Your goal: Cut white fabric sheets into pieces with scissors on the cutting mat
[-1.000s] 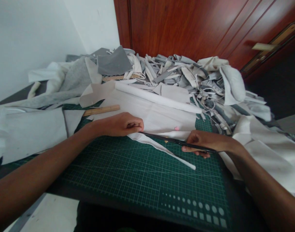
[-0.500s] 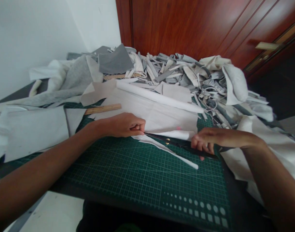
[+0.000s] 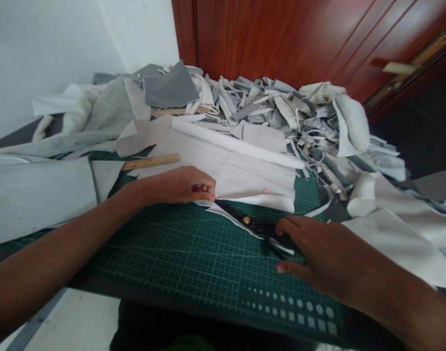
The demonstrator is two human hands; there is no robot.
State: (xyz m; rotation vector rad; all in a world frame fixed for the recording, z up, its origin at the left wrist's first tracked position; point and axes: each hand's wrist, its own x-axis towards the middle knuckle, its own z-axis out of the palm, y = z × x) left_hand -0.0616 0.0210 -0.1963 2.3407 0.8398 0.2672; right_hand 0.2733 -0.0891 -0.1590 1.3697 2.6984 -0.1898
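Black scissors [image 3: 246,220] with a brass pivot lie slantwise over the cutting mat, blade tips pointing left. My left hand [image 3: 195,186] is closed in a pinch at the tips, beside the edge of a white fabric sheet [image 3: 237,170]; its fingers partly hide what they grip. My right hand [image 3: 314,248] is around the dark handles, thumb apart from the fingers; the handles are partly hidden. Beneath the scissors runs a narrow white fabric strip [image 3: 223,213], its far end showing past the handles. A small pink piece [image 3: 266,191] rests on the sheet.
The green cutting mat [image 3: 164,253] covers the table. A wooden ruler [image 3: 151,162] lies left of the sheet. Grey and white scraps [image 3: 244,100] are heaped behind, with larger fabric pieces [image 3: 43,195] at left and right. A wooden door [image 3: 266,39] stands behind.
My right hand has shifted its grip and moved lower toward me. The scissors have turned from edge-on to flatter, handles lower. My left hand stays pinched at their tips.
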